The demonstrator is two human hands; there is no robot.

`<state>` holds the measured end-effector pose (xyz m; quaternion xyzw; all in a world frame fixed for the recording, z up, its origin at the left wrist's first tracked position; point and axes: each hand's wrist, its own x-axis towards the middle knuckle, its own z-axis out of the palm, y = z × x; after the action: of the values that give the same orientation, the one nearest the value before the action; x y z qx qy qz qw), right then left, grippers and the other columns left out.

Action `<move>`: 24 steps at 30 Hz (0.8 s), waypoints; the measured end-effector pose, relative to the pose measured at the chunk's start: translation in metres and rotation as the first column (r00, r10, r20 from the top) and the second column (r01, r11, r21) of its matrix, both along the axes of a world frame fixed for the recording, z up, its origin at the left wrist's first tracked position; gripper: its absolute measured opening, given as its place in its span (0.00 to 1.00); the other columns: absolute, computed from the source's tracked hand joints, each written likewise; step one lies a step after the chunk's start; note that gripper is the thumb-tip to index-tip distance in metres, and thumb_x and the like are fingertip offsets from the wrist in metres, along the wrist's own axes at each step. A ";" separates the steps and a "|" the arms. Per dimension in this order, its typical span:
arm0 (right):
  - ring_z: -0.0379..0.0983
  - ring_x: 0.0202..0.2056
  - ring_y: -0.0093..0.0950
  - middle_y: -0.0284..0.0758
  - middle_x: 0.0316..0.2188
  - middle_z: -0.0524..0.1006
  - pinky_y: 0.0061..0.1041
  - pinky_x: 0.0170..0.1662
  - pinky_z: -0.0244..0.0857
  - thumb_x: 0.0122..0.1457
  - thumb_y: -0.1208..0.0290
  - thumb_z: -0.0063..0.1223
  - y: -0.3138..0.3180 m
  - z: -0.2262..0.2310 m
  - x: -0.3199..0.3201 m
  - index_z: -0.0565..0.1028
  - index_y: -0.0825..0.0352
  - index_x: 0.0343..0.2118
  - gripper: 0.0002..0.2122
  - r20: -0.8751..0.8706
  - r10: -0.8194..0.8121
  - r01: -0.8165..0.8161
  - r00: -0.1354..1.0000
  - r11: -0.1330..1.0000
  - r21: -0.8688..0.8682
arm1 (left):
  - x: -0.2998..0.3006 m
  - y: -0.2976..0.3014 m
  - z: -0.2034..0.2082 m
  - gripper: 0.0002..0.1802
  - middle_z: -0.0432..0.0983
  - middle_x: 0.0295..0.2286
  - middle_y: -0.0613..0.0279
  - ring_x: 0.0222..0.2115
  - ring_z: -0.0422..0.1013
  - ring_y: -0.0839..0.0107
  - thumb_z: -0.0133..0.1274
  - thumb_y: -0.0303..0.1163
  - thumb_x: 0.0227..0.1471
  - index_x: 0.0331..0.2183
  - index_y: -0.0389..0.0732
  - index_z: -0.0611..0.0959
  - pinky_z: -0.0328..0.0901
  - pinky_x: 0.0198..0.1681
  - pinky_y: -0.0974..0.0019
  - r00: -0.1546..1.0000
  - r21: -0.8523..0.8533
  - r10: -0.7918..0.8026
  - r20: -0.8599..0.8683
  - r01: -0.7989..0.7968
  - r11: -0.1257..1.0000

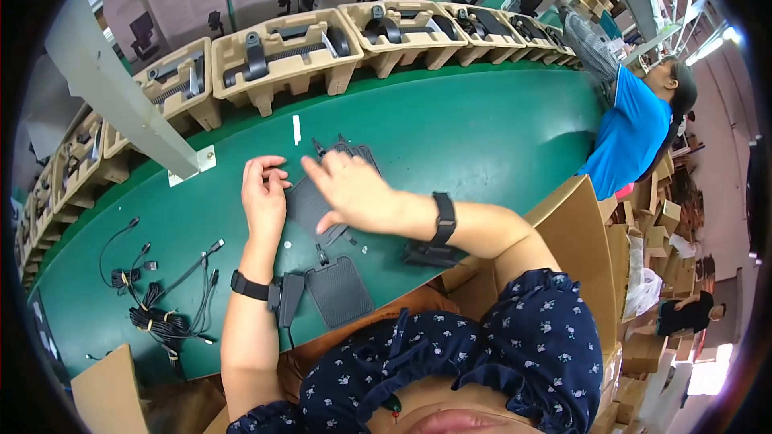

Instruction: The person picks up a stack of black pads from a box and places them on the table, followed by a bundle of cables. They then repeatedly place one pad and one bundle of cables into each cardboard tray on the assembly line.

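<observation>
On the green worktop lies a group of black ribbed flat panels (310,206), overlapping one another. My right hand (354,190) is spread over them, its thumb held apart from the fingers and nothing visible in its grasp. To their left, my left hand (264,193) hovers or rests by the panels' edge, its fingers loosely bent with gaps between them; I see nothing in it. Closer to me, a single black ribbed panel (340,292) with a small clip at its top lies by the table edge. Both wrists carry black straps with devices.
Bundled black cables (157,317) lie on the green table (498,128) at left. Moulded pulp trays (277,84) with black and grey parts line the far side. A metal post (121,88) stands at left, a cardboard box (575,241) at right. A person in blue (635,128) works farther right.
</observation>
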<state>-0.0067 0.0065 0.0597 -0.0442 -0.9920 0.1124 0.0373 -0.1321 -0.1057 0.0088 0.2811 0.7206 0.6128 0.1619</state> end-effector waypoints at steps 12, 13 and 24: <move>0.65 0.36 0.36 0.42 0.32 0.68 0.32 0.37 0.61 0.34 0.50 0.61 -0.027 -0.008 -0.042 0.62 0.73 0.49 0.40 -0.029 -0.145 0.146 0.989 0.988 0.048 | -0.013 -0.001 -0.005 0.11 0.68 0.30 0.63 0.26 0.66 0.78 0.36 0.13 0.47 0.29 0.35 0.73 0.64 0.30 0.76 0.975 0.182 0.215 0.056 -0.222 0.958; 0.65 0.36 0.36 0.41 0.32 0.68 0.32 0.37 0.62 0.35 0.49 0.59 -0.025 -0.010 -0.044 0.63 0.73 0.49 0.40 -0.070 -0.185 0.189 0.980 0.980 0.056 | -0.014 0.001 -0.005 0.12 0.68 0.30 0.63 0.27 0.66 0.77 0.36 0.13 0.46 0.30 0.36 0.73 0.64 0.31 0.76 0.975 0.188 0.220 0.027 -0.221 0.957; 0.71 0.36 0.45 0.51 0.32 0.73 0.36 0.38 0.65 0.43 0.59 0.59 -0.001 -0.014 -0.059 0.65 0.75 0.42 0.28 0.030 -0.215 0.200 0.976 0.839 -0.506 | -0.016 -0.008 -0.002 0.10 0.70 0.30 0.62 0.30 0.66 0.76 0.38 0.15 0.49 0.32 0.35 0.73 0.63 0.38 0.74 0.955 0.229 0.274 0.109 -0.293 0.928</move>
<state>-0.0654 0.0055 0.0457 -0.1580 -0.9163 0.3646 0.0502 -0.1476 -0.1141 0.0072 0.1684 0.6668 0.7232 0.0631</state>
